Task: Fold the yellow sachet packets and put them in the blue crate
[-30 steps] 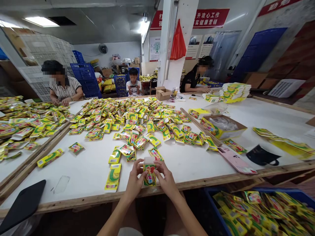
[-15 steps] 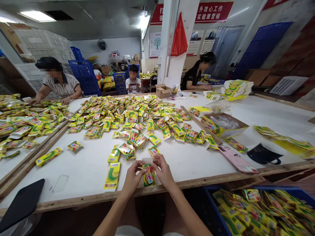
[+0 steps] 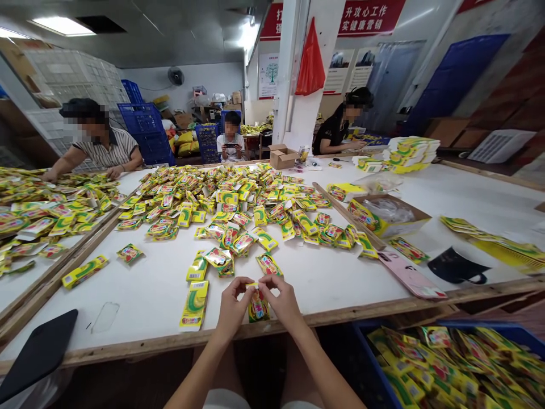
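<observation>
The writing I can read from here is on the red banner [image 3: 366,17], high ahead and right of the hands: 升攻心工作 above 实健康营销, with 打 and 强 on the stretch left of the white pillar [image 3: 289,74]. The box [image 3: 258,307] between my hands is yellow and green, with bright lettering across its front too small for me to make out. It sits at the counter [image 3: 140,304]'s near edge, printed face towards me; I cannot tell whether its base touches down.

My left hand [image 3: 233,304] pinches the top left of the box between thumb and fingertips, and my right hand [image 3: 280,301] pinches the top right, fingers curled and the thumbs close together. Both forearms slant inward from below, over the counter's wooden edge.

Just left of the left hand lies a second box [image 3: 193,305], a barcode on its top end. Beyond the hands spreads a pile [image 3: 213,196] of the same boxes. Well right of the right hand are a pink phone [image 3: 411,274] and a black mug [image 3: 456,265]
</observation>
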Motion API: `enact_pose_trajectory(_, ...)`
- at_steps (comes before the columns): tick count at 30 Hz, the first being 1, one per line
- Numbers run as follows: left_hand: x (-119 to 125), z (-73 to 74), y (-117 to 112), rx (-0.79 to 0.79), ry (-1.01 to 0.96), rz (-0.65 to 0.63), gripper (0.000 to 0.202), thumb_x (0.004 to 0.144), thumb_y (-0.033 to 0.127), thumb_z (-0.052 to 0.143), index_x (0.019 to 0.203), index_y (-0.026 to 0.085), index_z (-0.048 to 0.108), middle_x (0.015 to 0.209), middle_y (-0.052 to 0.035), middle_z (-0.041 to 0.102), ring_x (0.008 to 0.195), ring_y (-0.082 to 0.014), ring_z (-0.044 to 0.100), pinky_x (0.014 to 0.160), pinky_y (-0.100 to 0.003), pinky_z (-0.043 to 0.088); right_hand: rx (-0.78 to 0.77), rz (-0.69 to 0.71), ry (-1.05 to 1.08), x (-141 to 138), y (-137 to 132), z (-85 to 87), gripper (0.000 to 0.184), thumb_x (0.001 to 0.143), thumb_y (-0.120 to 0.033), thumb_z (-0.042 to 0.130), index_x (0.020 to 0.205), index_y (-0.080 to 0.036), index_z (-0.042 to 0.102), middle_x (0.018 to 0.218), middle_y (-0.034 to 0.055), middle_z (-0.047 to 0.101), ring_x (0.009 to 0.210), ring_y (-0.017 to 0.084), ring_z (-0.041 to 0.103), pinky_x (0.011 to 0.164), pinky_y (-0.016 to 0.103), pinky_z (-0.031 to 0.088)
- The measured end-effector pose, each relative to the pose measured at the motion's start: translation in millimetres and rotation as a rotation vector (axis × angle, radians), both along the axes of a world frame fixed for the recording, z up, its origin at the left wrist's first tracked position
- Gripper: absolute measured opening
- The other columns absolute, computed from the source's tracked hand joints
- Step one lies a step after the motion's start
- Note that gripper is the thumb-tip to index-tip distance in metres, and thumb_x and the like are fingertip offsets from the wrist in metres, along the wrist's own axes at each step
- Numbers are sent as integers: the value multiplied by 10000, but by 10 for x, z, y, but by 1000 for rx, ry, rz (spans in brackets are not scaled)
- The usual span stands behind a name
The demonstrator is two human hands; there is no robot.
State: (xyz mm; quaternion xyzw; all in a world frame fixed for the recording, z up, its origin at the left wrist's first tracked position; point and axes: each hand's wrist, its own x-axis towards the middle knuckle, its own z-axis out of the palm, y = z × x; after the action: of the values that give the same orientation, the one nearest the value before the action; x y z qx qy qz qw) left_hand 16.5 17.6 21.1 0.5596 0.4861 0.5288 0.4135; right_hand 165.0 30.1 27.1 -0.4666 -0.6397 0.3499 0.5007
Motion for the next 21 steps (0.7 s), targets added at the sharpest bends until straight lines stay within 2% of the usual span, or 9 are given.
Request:
enact_pose_trajectory(3, 23, 7, 37, -7, 18, 46, 221, 803, 364, 629, 901, 167, 645, 745, -15, 630, 685, -150, 574, 638, -245, 457, -21, -10, -17, -16, 47, 37, 138, 825, -315, 578, 807, -190, 635, 722, 25, 665, 649, 175, 618, 648, 298, 508)
enact_pose_trajectory(5, 20, -6, 58, -22, 24, 50, 217, 813, 371, 617, 874, 164, 648, 716, -10, 620, 671, -147, 563, 632, -244, 447, -31, 0, -30, 1, 56, 54, 149, 837, -314, 560, 784, -190, 625, 709, 21, 657, 638, 169, 612, 635, 291, 503)
enact_pose_trajectory(10, -7, -66, -2, -44, -21, -34, 227, 827, 373, 609, 894, 163, 668, 883, -64, 683, 840, -200, 622, 770, -304, 487, -53, 63, 22, 17, 4, -40, 159, 839, -336, 575, 846, -192, 644, 811, 35, 693, 756, 187, 652, 712, 304, 521)
enact_pose_trajectory(14, -43, -47, -89, 43, 86, -92, 234, 849, 349, 581, 993, 193, 680, 993, -82, 675, 950, -229, 615, 836, -356, 495, -56, 52, 62, 6, -84, -94, 164, 846, -342, 569, 882, -201, 645, 853, 47, 703, 810, 207, 665, 742, 326, 533)
enact_pose_trajectory(17, -208, 1, -13, 141, 220, -32, 290, 854, 305, 563, 1129, 240, 628, 1155, -87, 629, 1088, -252, 565, 910, -394, 468, 49, -159, -55, 324, -297, 61, 194, 870, -372, 529, 886, -214, 640, 878, 64, 690, 829, 225, 647, 750, 353, 521)
enact_pose_trajectory(19, -410, 37, 134, 188, 343, 64, 336, 845, 271, 556, 1179, 244, 582, 1223, -93, 594, 1169, -262, 519, 982, -419, 417, 148, -437, -200, 768, -528, 247, 236, 870, -424, 514, 915, -223, 629, 887, 81, 674, 820, 245, 630, 766, 396, 501)
enact_pose_trajectory(21, -631, 68, 327, 161, 516, 168, 357, 823, 290, 573, 1170, 206, 563, 1209, -122, 591, 1186, -289, 503, 1013, -449, 377, 256, -803, -396, 1282, -778, 450, 314, 836, -514, 521, 893, -226, 634, 899, 123, 658, 871, 300, 606, 853, 485, 445)
